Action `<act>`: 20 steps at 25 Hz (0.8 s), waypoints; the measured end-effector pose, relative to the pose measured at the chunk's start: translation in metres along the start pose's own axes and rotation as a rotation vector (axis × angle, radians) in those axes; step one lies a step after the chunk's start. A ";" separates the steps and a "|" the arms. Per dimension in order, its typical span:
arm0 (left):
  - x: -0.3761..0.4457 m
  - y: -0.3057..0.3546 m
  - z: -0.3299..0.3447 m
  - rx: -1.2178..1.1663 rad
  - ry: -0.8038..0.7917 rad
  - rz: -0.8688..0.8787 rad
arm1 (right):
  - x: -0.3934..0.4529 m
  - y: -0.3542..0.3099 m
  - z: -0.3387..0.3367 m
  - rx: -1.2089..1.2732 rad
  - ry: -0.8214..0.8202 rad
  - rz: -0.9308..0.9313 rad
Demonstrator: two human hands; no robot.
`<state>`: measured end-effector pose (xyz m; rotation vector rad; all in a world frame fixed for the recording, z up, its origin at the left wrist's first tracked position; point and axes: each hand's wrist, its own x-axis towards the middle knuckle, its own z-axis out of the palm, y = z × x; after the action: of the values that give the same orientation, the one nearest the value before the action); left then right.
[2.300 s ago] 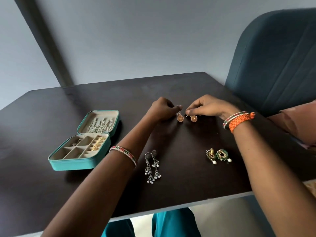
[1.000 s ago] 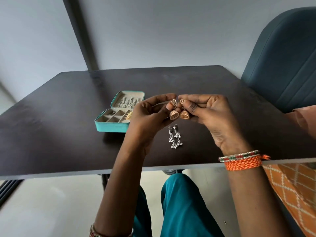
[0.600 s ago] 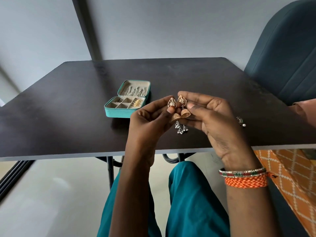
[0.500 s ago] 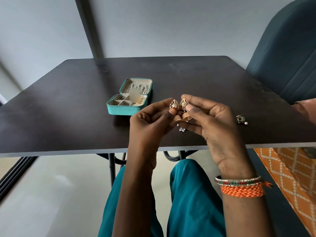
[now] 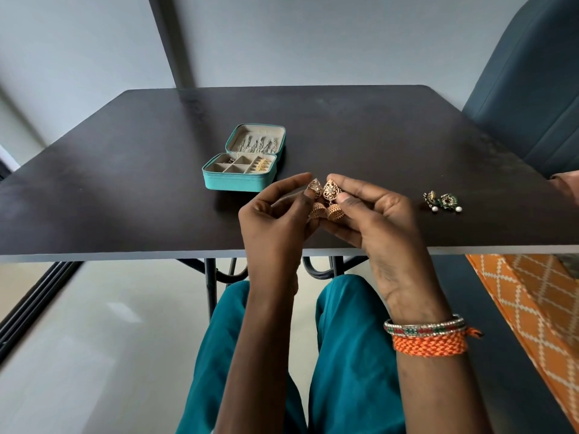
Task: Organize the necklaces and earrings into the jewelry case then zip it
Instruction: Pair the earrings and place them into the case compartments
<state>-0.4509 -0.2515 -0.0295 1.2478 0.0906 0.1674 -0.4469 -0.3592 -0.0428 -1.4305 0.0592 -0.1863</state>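
left hand & right hand each pinch one gold jhumka earring above the bench edge, near the open teal jewelry case. risk: light pinch slips, earring falls to the floor; green earrings not packed yet.

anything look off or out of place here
Nothing looks damaged or spilled. The teal jewelry case lies open and square on the table, and the green earrings still wait loose near its right edge. Each hand, left and right, holds one gold earring.
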 end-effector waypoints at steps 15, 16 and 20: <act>0.003 -0.007 0.002 0.062 -0.021 0.086 | -0.002 -0.002 0.002 0.133 0.012 0.045; 0.003 -0.007 0.001 0.067 -0.036 0.092 | -0.002 -0.002 0.002 0.133 0.010 0.050; 0.003 -0.008 -0.003 0.074 -0.074 0.102 | -0.002 -0.001 0.002 0.099 -0.003 0.054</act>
<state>-0.4475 -0.2507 -0.0375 1.3318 -0.0309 0.2078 -0.4488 -0.3572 -0.0418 -1.3285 0.0851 -0.1407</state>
